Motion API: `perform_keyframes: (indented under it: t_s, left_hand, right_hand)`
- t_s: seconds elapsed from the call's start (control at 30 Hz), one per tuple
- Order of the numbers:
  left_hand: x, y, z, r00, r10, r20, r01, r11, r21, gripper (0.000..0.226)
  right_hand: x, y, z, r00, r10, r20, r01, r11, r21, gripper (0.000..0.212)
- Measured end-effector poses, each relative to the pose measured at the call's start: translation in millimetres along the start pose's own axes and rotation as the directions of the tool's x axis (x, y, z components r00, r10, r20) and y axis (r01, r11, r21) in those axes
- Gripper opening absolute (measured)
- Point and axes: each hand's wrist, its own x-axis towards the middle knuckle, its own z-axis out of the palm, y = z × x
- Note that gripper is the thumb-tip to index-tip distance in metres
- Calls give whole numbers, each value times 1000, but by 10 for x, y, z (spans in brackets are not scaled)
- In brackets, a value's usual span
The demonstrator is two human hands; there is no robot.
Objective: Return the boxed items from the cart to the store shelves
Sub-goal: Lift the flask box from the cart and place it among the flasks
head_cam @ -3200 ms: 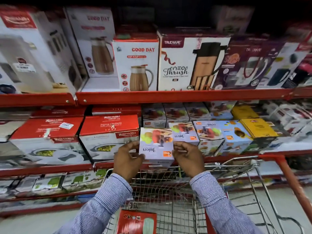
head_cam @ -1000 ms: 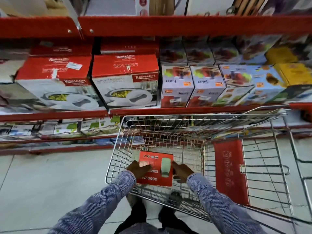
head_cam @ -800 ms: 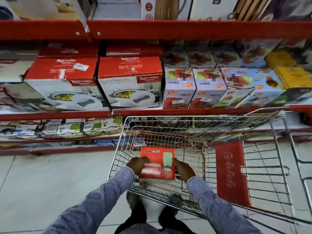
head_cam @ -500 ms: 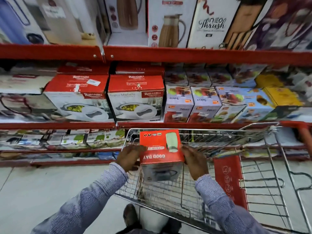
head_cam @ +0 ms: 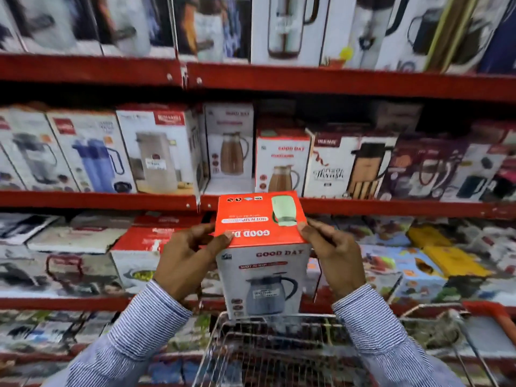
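A Good Day jug box (head_cam: 262,263) with a red top and a white front hangs upright above the wire cart (head_cam: 282,350). My left hand (head_cam: 187,261) grips its left side and my right hand (head_cam: 332,258) grips its right side. The box's top reaches the red edge of the middle shelf (head_cam: 111,199). Two matching Good Day boxes (head_cam: 282,160) stand on that shelf just behind and above it.
Tall boxed jugs and flasks fill the middle shelf and the top shelf (head_cam: 335,82). Red cookware boxes (head_cam: 139,247) and colourful juicer boxes (head_cam: 402,269) lie on the lower shelf. The cart's red handle (head_cam: 497,317) is at the lower right.
Both hands have lifted the Good Day box out of the cart basket up to shelf height. The view has tilted upward, so the higher shelves now show.
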Motion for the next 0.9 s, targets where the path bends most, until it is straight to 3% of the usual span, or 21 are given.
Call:
perform_keyframes:
  t_s: [0.17, 0.37, 0.67, 0.9]
  left_hand:
    - [229, 431, -293, 975, 201, -96, -197, 979, 51, 41]
    - [507, 784, -596, 915, 384, -121, -364, 918, 157, 16]
    - [919, 911, -826, 880, 445, -165, -389, 875, 287, 32]
    - [1084, 914, -970, 854, 500, -146, -436, 839, 327, 27]
  right_hand:
    - [261, -523, 233, 990, -141, 7, 140, 987, 74, 35]
    - [498, -937, 525, 965, -262, -10, 262, 962, 72, 39]
    - [780, -1151, 827, 960, -281, -6, 279, 954, 109, 40]
    - [875, -1091, 960, 964, -265, -10, 264, 956, 124, 41]
